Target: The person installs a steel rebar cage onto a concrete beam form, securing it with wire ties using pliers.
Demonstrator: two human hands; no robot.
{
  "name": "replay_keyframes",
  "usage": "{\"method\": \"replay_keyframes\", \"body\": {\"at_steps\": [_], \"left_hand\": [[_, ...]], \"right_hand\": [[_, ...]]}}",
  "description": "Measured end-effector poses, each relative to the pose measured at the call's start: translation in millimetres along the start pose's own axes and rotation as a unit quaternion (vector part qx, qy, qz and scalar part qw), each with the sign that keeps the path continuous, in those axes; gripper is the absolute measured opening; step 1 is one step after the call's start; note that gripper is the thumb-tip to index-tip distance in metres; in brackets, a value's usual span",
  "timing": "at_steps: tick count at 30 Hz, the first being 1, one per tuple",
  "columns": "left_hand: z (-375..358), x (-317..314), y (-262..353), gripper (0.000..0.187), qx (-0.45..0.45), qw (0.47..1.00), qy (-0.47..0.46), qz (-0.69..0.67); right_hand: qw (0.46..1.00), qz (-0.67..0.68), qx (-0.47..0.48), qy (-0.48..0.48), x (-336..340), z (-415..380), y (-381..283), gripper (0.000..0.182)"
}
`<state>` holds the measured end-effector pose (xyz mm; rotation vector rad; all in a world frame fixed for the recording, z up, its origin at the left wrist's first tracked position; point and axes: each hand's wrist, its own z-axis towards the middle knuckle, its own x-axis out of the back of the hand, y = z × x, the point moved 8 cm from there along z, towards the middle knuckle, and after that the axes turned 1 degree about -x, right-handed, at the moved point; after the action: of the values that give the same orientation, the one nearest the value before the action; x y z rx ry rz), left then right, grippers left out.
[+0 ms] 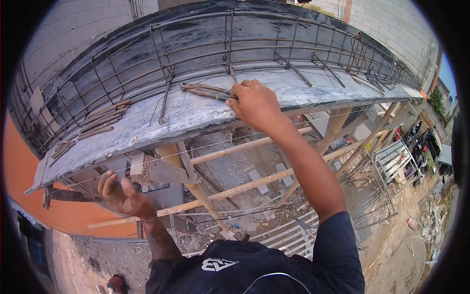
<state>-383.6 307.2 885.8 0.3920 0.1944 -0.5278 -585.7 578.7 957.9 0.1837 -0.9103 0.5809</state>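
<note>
My right hand (257,107) is closed around the handles of a pair of pincers (204,91), whose jaws point left over the grey, weathered board (200,112). Below the board's front edge, my left hand (125,195) hangs in the air with its fingers apart and slightly curled, holding nothing. A long cage of steel reinforcing bars (227,46) runs along the back of the board. To the left of the pincers, a short bar (166,95) sticks out from the cage. Several short steel rods (102,119) lie in a bunch on the board's left part.
Under the board stand bamboo props (200,196) and crossing bamboo poles (245,186). A thin string (196,151) stretches along the board's front edge. Far below are rubble-covered ground (245,157) and a slatted frame (289,235). An orange wall (22,166) rises at the left.
</note>
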Motion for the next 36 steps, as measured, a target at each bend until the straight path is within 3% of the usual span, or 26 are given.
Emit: {"method": "replay_keyframes", "body": {"at_steps": [2,5,6,8,11,13,18,19,21,22,24,25,27,28,31,32,34,36], "left_hand": [[37,-67,39,0.027,-0.053,0.988,-0.147,0.017],[56,-156,58,0.038,-0.079,0.928,-0.35,0.103],[58,-175,60,0.038,-0.083,0.926,-0.354,0.099],[41,-219,66,0.043,-0.174,0.877,-0.43,0.124],[12,-269,75,0.045,-0.183,0.835,-0.515,0.067],[-1,-287,79,0.045,-0.181,0.826,-0.53,0.071],[-10,-302,81,0.039,-0.191,0.826,-0.523,0.086],[-7,-306,80,0.032,-0.163,0.826,-0.534,0.076],[-4,-311,75,0.026,-0.133,0.825,-0.545,0.066],[-3,-311,77,0.021,-0.14,0.835,-0.531,0.037],[3,-307,81,0.016,-0.148,0.86,-0.489,-0.02],[5,-305,85,0.016,-0.148,0.861,-0.485,-0.024],[11,-299,96,0.015,-0.122,0.865,-0.485,-0.032],[14,-293,105,0.015,-0.144,0.87,-0.469,-0.048],[26,-268,126,0.015,-0.136,0.884,-0.443,-0.059],[30,-252,138,0.014,-0.144,0.891,-0.426,-0.061],[36,-210,165,0.016,-0.162,0.902,-0.396,-0.064],[32,-161,180,0.019,-0.169,0.907,-0.379,-0.077]], "right_hand": [[1.0,0.01,0.002,0.015,-2,-2,3,0.024],[0.998,0.031,0.0,0.048,-2,-7,8,0.023],[0.997,0.046,-0.001,0.064,0,-7,8,0.023],[0.994,0.053,-0.004,0.092,3,-10,8,0.024],[0.984,0.042,0.016,0.173,27,-24,11,0.024],[0.971,0.104,0.032,0.211,55,-43,29,0.025],[0.935,-0.14,-0.219,0.242,93,-34,228,0.035],[0.932,-0.164,-0.282,0.156,88,-28,272,0.04],[0.941,-0.101,-0.321,0.048,71,-17,339,0.052],[0.941,-0.101,-0.32,0.044,64,-19,351,0.052],[0.945,-0.094,-0.301,-0.081,43,-10,363,0.065],[0.945,-0.098,-0.301,-0.079,46,-6,362,0.065],[0.95,-0.078,-0.28,-0.115,45,-1,353,0.09],[0.948,-0.083,-0.287,-0.11,51,0,351,0.09],[0.95,-0.131,-0.276,-0.07,65,3,333,0.071],[0.96,-0.141,-0.24,0.017,80,2,324,0.051],[0.962,-0.144,-0.151,0.174,122,-18,289,0.041],[0.971,-0.089,-0.096,0.202,154,-62,243,0.029]]}}
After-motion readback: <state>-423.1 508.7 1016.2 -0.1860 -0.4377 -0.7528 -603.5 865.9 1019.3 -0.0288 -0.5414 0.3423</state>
